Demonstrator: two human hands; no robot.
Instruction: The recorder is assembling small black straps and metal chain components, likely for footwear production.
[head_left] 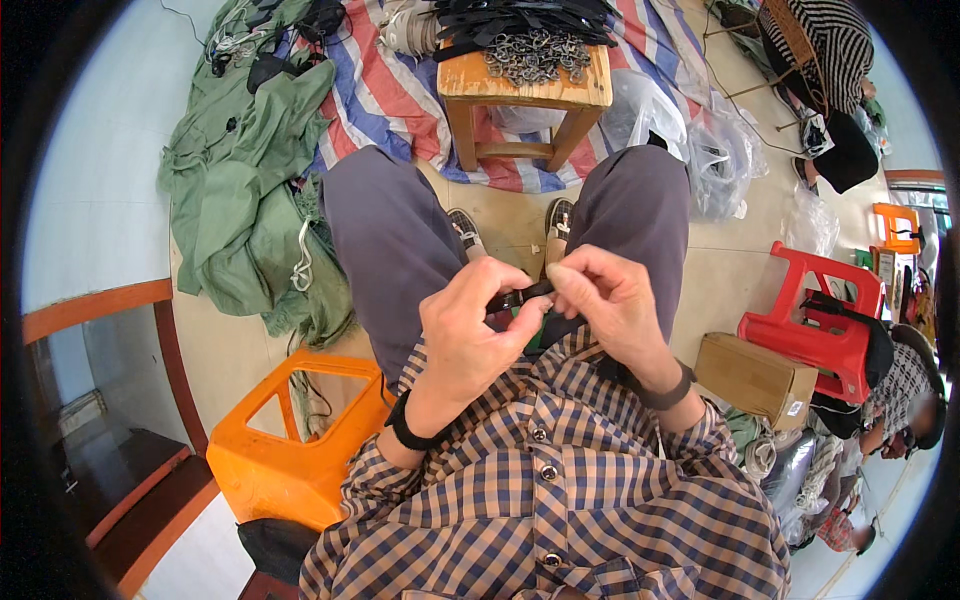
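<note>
Over my lap, my left hand point(465, 325) pinches a short black strap piece point(517, 298), which looks like it has a dark buckle or clip on it. The fingertips of my right hand point(612, 305) close on the other end of the same piece, so both hands meet at it. My fingers cover much of its shape. Beyond my knees stands a wooden stool point(525, 83), with a pile of black straps point(530, 18) on top and a heap of small metal rings or clasps point(537, 57) along its near edge.
An orange plastic stool point(285, 470) lies by my left side, near green cloth point(240, 180). Clear plastic bags point(715, 160) sit past my right knee. A red stool point(815, 315) and a cardboard box point(755, 378) are at right. Other people sit along the right side.
</note>
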